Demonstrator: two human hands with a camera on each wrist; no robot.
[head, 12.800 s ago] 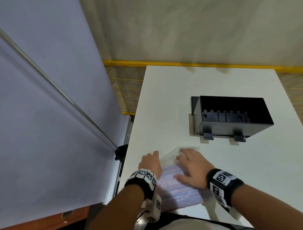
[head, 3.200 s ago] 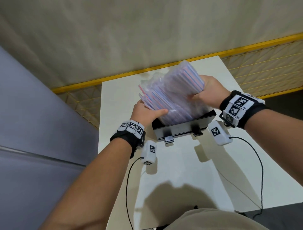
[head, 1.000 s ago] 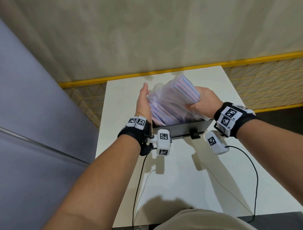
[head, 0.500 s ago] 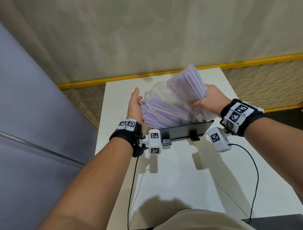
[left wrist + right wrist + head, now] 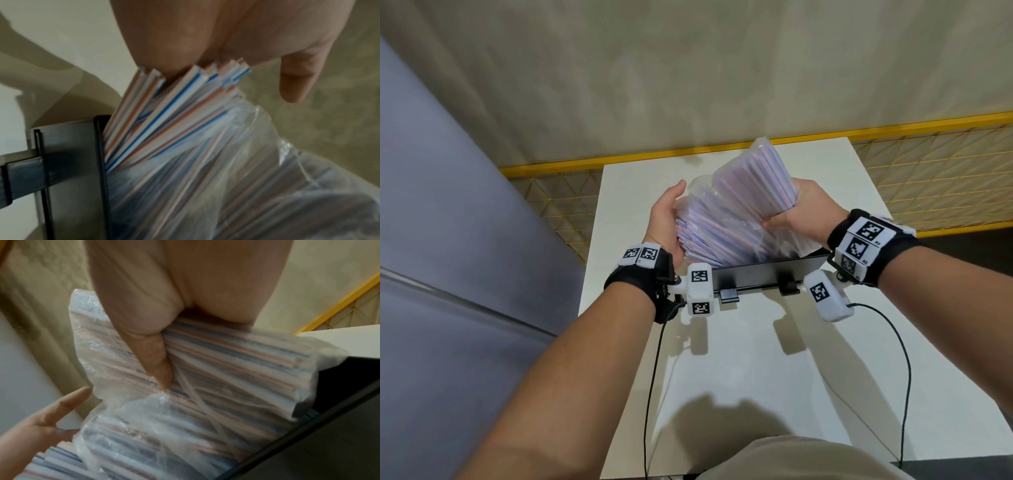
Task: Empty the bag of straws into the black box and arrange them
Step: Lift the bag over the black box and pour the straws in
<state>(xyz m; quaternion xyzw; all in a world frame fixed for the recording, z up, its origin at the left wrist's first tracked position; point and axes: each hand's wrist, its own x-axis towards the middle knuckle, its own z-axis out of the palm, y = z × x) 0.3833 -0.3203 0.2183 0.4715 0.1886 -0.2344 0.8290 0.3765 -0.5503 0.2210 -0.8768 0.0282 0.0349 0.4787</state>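
A white counter [image 5: 739, 377] carries a black box [image 5: 763, 274] near its far end. Above the box, a clear plastic bag [image 5: 784, 240] of red- and blue-striped straws [image 5: 726, 233] is held tilted, its open end low on the left, with straws sliding out toward the box. The right hand [image 5: 811, 212] grips the raised closed end of the bag, thumb pressed into the plastic. The left hand [image 5: 667, 222] is flat and wide, its palm against the bare straw ends.

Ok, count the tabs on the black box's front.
2: one tab toward the left end of the black box, one right of middle. The wrist cameras may hide others.
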